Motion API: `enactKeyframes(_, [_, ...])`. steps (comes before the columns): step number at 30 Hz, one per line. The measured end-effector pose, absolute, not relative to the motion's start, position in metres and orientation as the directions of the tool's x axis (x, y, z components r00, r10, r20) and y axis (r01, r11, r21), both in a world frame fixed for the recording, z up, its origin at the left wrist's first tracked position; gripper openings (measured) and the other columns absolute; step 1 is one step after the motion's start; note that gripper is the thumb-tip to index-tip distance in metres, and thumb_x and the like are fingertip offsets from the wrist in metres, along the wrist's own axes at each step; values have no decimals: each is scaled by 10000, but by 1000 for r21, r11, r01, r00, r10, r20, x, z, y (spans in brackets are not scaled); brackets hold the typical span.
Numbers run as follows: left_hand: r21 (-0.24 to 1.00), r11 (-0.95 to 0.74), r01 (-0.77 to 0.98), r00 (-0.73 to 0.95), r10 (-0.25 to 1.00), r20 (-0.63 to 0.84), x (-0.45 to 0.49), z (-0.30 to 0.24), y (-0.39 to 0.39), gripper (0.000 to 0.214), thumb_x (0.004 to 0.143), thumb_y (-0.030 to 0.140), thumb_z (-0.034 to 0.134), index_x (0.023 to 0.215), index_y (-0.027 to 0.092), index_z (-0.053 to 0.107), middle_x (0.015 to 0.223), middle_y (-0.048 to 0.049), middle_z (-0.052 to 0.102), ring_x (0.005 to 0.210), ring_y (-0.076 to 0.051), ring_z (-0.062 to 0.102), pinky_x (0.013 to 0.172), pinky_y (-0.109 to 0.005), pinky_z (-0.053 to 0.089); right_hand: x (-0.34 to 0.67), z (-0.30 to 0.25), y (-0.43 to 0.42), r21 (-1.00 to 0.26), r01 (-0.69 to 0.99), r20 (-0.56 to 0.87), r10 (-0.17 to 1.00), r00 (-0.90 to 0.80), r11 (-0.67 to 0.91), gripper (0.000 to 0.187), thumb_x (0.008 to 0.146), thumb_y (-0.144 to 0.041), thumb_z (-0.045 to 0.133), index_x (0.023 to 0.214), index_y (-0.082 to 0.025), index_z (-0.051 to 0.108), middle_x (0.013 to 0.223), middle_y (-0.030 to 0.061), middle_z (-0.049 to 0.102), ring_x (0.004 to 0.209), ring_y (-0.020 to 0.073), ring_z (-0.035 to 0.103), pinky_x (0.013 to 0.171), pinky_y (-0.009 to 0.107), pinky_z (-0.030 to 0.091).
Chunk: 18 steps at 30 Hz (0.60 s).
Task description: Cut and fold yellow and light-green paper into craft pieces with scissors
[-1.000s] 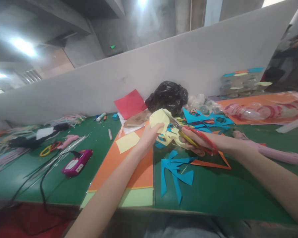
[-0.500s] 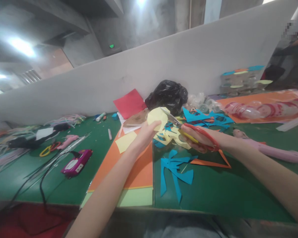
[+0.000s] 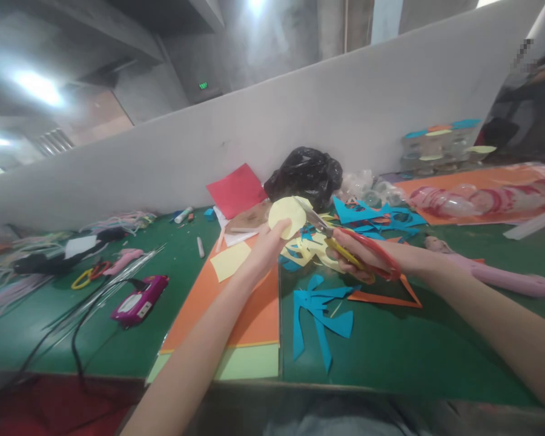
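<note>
My left hand (image 3: 266, 248) pinches a pale yellow paper piece (image 3: 287, 216) and holds it up above the green table (image 3: 390, 345). My right hand (image 3: 363, 257) grips red-handled scissors (image 3: 345, 241), whose blades point up-left into the edge of the yellow paper. Yellow offcuts (image 3: 311, 249) hang and lie below the blades. An orange sheet (image 3: 249, 309) lies under my left forearm, with a small yellow square (image 3: 230, 260) on it. Blue paper scraps (image 3: 320, 312) lie just in front of my right hand.
A black plastic bag (image 3: 305, 175) and a red sheet (image 3: 237, 191) sit against the white partition (image 3: 300, 115). A magenta glue gun (image 3: 138, 300) with black cable lies left. More blue scraps (image 3: 381, 217), a pink tool (image 3: 504, 278), stacked containers (image 3: 440, 145) and an orange sheet with clear plastic (image 3: 481, 197) are right.
The yellow paper has turned slightly in my left hand and the scissors have worked a little further along its edge. Both hands stay in nearly the same place.
</note>
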State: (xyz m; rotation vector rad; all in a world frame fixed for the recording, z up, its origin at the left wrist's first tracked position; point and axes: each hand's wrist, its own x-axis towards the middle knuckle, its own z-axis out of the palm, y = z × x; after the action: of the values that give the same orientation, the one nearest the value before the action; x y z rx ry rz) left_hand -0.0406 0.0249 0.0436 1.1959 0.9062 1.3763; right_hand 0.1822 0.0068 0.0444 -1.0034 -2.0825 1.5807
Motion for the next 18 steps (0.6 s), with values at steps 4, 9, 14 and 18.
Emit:
enactKeyframes(4, [978, -150, -142, 75, 984, 162, -46, 42, 29, 277, 766, 326, 677, 970, 142, 710, 1071, -100, 708, 890, -190, 630, 871, -352, 537, 187, 38, 11, -925, 313, -84, 689, -720, 215, 450, 1037, -587, 275, 841, -210, 424, 576, -41, 465, 488, 102, 427, 486, 230, 371])
enactKeyframes(9, [981, -149, -126, 67, 985, 158, -49, 42, 31, 240, 788, 317, 653, 954, 151, 703, 1075, -83, 694, 846, -168, 615, 869, -356, 550, 183, 39, 12, -852, 408, -49, 725, -687, 329, 626, 987, -713, 113, 771, -209, 415, 487, -29, 456, 460, 127, 437, 498, 265, 398])
enactKeyframes(14, [972, -185, -145, 47, 980, 193, -47, 39, 32, 295, 812, 317, 640, 1062, 167, 683, 1205, -104, 671, 1043, -223, 620, 921, -387, 546, 178, 45, 9, -848, 426, -51, 752, -657, 315, 617, 964, -746, 181, 761, -209, 408, 495, -33, 436, 415, 113, 409, 434, 251, 353])
enactKeyframes(18, [966, -219, -141, -10, 976, 219, -44, 38, 30, 341, 817, 324, 649, 1129, 186, 662, 1238, -112, 663, 1144, -256, 601, 935, -400, 548, 175, 46, 9, -873, 423, -83, 783, -617, 241, 569, 954, -731, 271, 783, -208, 416, 516, -39, 437, 384, 96, 384, 383, 228, 311])
